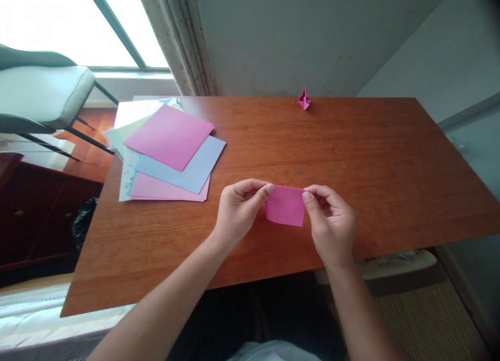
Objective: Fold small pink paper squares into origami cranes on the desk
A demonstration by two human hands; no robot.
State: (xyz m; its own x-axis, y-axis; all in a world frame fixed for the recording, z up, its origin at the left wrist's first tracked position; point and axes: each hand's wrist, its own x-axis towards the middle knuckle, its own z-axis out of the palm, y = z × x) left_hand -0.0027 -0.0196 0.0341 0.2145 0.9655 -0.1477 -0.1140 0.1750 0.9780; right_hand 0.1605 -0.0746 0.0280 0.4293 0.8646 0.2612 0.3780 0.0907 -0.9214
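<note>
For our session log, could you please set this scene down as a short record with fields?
Left hand: pinches small pink paper near its upper left corner
Right hand: pinches its upper right corner
Surface: brown wooden table
Left of hands: pile of sheets, pink on top
Far edge: small folded pink figure
Background: chair, curtain

The pink square [285, 207] looks smooth matt paper, the table [351, 147] faintly glossy wood.
</note>
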